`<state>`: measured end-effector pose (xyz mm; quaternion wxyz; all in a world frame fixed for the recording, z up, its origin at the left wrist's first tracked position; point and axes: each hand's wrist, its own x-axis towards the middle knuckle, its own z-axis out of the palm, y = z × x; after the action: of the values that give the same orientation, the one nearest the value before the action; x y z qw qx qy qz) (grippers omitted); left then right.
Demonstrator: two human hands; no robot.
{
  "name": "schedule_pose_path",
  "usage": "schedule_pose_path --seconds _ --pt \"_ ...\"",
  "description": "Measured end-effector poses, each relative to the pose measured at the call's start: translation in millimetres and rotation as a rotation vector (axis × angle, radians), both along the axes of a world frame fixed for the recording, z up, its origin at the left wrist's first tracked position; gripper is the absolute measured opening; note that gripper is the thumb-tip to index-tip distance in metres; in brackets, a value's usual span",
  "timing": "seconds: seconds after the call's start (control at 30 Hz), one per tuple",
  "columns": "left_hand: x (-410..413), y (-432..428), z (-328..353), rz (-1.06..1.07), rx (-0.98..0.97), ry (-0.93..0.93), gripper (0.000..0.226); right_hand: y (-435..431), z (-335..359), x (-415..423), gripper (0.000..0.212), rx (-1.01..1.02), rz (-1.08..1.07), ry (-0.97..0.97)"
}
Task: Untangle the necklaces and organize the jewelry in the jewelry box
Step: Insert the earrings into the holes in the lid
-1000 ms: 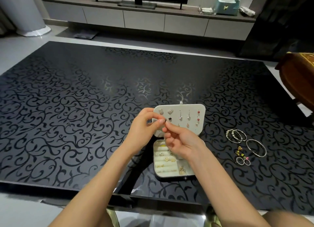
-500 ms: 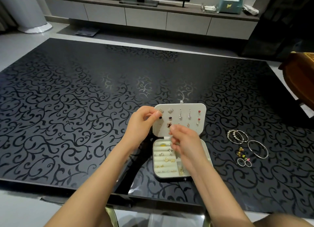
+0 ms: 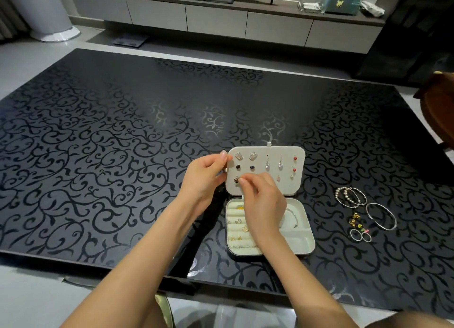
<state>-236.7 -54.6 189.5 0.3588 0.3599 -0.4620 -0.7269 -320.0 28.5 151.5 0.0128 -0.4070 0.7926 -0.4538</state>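
While left fingers (image 3: 218, 159) grip the upright lid (image 3: 285, 187), right fingers (image 3: 248, 183) pinch a half-hidden earring (image 3: 236, 180). Right hand (image 3: 264, 205) partly hides the tray (image 3: 307, 239).

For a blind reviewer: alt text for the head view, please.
The right hand pinches a small dark earring at the white lid panel of an open white jewelry box; the left hand grips the lid's edge. Silver bangles lie nearby.

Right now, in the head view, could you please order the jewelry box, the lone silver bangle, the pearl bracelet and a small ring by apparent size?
1. jewelry box
2. silver bangle and pearl bracelet: they look about alike, so I won't rank them
3. small ring
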Motion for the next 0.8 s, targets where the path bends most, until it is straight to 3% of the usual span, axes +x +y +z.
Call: schedule_pose_path --seconds 0.1,0.17,0.33,0.47,0.67,0.73,0.8 --pt "1.1 0.4 0.3 -0.022 -0.001 0.004 0.027 -4.2 2.6 1.2 0.008 -0.014 -0.023 0.124" --pt "2.5 0.2 0.0 -0.027 0.005 0.007 0.026 -6.3 3.9 1.3 0.006 -0.019 -0.062 0.324" --pt "6.1 1.1 2.9 -0.074 0.01 0.025 0.024 -3.5 15.5 -16.0 0.055 0.058 -0.088 0.752" --pt "11.7 -0.3 5.5 -0.159 0.014 0.044 0.025 -4.8 38.9 -35.4 0.082 0.203 0.116 0.887" --pt "23.8 -12.1 9.3 -0.35 0.001 -0.002 0.023 0.8 41.4 -41.4 0.033 0.114 0.29 0.866" --pt "30.9 -19.0 12.1 -0.348 -0.008 -0.026 0.023 9.5 34.0 -38.4 0.025 0.036 0.292 0.901" --pt "38.7 -26.3 13.5 -0.404 -0.12 -0.166 0.032 18.2 22.9 -34.9 0.026 -0.049 0.278 0.935"
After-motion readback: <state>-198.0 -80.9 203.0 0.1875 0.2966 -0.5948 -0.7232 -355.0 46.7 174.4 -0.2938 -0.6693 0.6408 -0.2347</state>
